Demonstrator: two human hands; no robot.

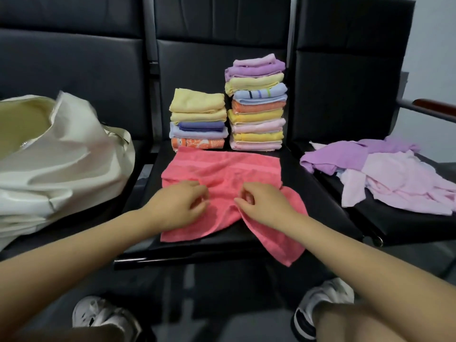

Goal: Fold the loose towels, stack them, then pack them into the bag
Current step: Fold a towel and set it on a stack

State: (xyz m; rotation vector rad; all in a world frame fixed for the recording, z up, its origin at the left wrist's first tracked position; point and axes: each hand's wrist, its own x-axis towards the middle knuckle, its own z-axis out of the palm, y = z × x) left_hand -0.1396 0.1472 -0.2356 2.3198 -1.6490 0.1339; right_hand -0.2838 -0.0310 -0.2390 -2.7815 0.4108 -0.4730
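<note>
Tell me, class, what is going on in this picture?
A person is folding a pink towel on the middle seat. The left hand and right hand both pinch its cloth with curled fingers. Behind it stand two stacks of folded towels, a short stack and a taller stack. Loose towels wait on the seat to the right; the white bag lies open on the left, not yet packed.

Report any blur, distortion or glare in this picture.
Head view: wide-angle bending bows the seat backs and swells the forearms near the lens; the white bag is smeared by motion blur; both hands, left hand and right hand, are slightly soft on the pink towel; lighting dim and even, no glare.
</note>
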